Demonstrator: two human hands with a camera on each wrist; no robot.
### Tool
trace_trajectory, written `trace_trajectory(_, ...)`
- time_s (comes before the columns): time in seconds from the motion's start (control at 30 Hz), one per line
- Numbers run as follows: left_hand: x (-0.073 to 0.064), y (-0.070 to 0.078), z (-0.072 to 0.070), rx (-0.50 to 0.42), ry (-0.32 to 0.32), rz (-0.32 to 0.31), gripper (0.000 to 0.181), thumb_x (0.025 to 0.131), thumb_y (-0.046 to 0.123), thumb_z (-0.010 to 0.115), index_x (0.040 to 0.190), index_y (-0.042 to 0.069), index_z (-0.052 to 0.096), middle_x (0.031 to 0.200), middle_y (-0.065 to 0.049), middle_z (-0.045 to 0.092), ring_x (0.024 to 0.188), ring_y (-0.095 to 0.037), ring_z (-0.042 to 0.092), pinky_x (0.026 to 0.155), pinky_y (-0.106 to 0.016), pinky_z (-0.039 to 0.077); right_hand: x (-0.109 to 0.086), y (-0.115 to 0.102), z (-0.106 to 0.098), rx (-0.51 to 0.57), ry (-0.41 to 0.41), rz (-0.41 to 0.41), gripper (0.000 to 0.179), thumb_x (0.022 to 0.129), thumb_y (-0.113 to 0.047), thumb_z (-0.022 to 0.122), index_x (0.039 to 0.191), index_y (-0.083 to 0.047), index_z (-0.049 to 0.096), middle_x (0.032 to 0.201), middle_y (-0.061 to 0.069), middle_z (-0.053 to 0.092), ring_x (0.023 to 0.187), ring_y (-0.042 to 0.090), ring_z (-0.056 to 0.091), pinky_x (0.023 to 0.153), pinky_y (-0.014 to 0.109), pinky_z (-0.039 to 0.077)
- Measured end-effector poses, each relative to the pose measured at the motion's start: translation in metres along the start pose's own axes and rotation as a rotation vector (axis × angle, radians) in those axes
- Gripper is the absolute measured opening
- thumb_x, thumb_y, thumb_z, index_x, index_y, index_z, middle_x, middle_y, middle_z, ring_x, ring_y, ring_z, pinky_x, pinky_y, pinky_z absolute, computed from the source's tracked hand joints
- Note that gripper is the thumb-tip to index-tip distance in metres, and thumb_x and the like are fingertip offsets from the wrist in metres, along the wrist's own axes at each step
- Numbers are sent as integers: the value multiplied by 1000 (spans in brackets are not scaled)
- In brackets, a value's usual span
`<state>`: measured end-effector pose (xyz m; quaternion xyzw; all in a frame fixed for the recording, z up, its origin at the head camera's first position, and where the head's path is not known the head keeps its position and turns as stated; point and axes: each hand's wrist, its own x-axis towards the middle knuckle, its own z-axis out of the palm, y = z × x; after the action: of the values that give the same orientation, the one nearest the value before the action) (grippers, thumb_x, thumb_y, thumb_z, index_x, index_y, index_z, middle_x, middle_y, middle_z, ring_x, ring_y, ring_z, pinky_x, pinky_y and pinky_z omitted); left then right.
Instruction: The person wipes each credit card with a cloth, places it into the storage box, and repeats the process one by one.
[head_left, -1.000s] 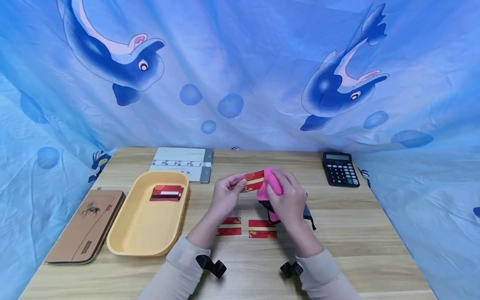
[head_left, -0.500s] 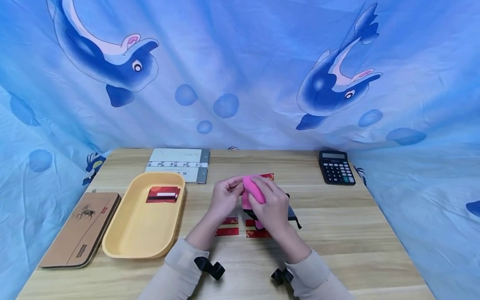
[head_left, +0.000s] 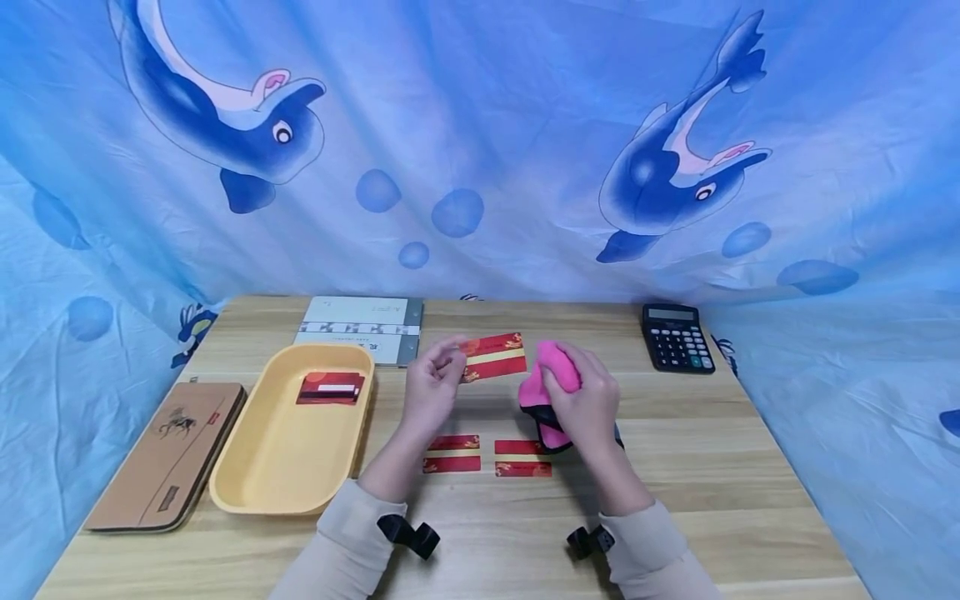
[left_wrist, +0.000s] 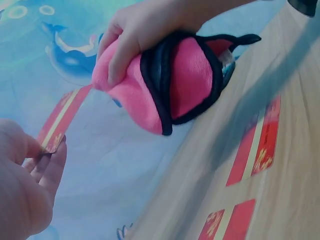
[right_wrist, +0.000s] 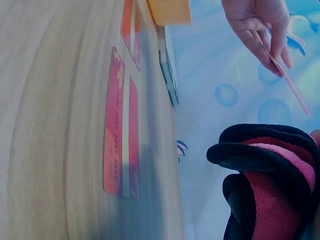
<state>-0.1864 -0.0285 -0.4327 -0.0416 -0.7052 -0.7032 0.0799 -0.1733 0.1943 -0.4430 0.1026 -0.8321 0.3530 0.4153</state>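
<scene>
My left hand [head_left: 430,390] pinches a red bank card [head_left: 493,357] by its left end, raised above the table. The card has a yellow stripe and gold patterns. Just right of it, my right hand [head_left: 594,402] grips a bunched pink fleece cloth with black edging [head_left: 534,390]. In the left wrist view the cloth [left_wrist: 190,82] hangs in folds, its pink tip overlapping the card's far end [left_wrist: 67,115]. Two similar cards, a left one [head_left: 452,463] and a right one [head_left: 522,469], lie flat on the table below the hands.
A yellow tray [head_left: 277,467] at the left holds red cards [head_left: 331,388] near its far end. Left of it lies a brown wallet [head_left: 168,458]. A grey-white notebook [head_left: 360,310] is at the back, and a black calculator [head_left: 678,338] at the back right.
The cloth slid left over the held card, covering most of it, then came back right, leaving the card in full view. My left hand has shifted slightly left with the card.
</scene>
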Motion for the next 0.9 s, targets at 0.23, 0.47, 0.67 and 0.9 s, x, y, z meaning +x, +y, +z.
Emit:
trace_trajectory(0.23,-2,-1,-2,69,-74,42,32,104,7,50,119,19,76,129,4,68,116,-18,61,89,-28,54,3,10,-8,24,63,16,38,78,-9,86,114,-4,76,103,16,74,91,31,72,74,47,58)
trace_trajectory(0.47,-2,1,-3,105,-141,141,36,98,-6,57,123,15,74,132,-2,66,117,-24,62,86,-28,58,6,14,-15,46,95,56,37,78,-7,85,113,-3,75,106,16,74,92,32,71,73,43,54)
trace_trajectory(0.67,-1,-1,-1,20,-108,99,19,95,6,69,113,4,76,109,-9,75,94,-24,71,77,-27,61,6,16,-20,27,69,72,37,81,-14,84,114,-2,74,108,16,74,95,29,71,74,42,56)
trace_trajectory(0.9,2,-4,-1,-54,-61,-51,20,99,10,66,115,0,73,109,-15,74,95,-28,75,77,-30,61,6,14,-21,40,74,66,37,80,-13,85,114,-3,74,108,15,74,95,29,71,76,40,56)
